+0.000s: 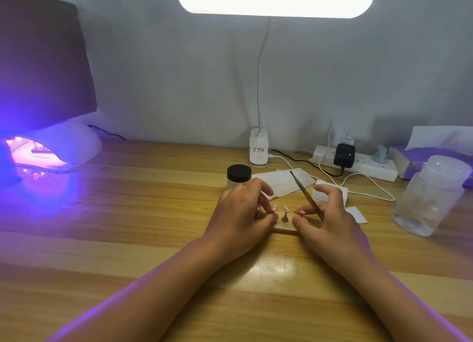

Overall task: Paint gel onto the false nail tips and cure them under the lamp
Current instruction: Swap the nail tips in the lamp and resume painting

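I see both hands mid-table [153,213], over the wooden holder [284,230] w/ pink nail tips [286,209] standing on pegs. L hand [240,213] is curled in, thumb & forefinger pinching one of the nail tips by its peg, I think; it's partly hidden. R hand [330,213] grips the brush [304,192], bristle end pointing far, fingertips at the right-most tip. Curing lamp [58,149] glows purple far left, well apart. Black-lid jar [239,175] sits just beyond L hand.

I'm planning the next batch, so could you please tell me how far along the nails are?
Done: the nail tips on the wooden strip look painted pink. In hand: left hand and right hand hold that strip, the right also holding the brush. Left: curing it under the purple-lit lamp.
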Motion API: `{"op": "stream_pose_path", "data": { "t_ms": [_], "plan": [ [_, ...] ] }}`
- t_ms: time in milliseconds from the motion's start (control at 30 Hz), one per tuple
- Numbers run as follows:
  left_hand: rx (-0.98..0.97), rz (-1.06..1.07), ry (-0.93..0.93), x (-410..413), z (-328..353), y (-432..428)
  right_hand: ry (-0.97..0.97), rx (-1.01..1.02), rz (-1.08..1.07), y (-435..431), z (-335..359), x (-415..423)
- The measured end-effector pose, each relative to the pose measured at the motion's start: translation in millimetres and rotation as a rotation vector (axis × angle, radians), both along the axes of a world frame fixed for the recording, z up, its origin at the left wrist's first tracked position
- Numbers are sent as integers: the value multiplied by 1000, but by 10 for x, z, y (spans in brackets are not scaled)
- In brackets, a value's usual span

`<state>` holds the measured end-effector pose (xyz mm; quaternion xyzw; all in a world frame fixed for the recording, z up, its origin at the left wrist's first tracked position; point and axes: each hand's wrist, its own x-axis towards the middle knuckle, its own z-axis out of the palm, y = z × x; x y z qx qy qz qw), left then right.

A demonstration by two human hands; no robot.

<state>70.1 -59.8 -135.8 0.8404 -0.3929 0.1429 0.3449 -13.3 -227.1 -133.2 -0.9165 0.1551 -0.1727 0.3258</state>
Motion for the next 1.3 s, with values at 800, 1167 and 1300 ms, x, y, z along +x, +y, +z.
{"op": "stream_pose_path", "data": {
  "t_ms": [800, 1167, 1300],
  "plan": [
    [-7, 16, -7, 20, -17, 14, 14, -75, 16, 18, 7, -1],
    [29, 52, -103, -23, -8, 12, -32, -80, 33, 28, 3, -2],
    [20, 42, -94, -24, -12, 6, -120, -45, 65, 51, 4, -19]
  ]
}}
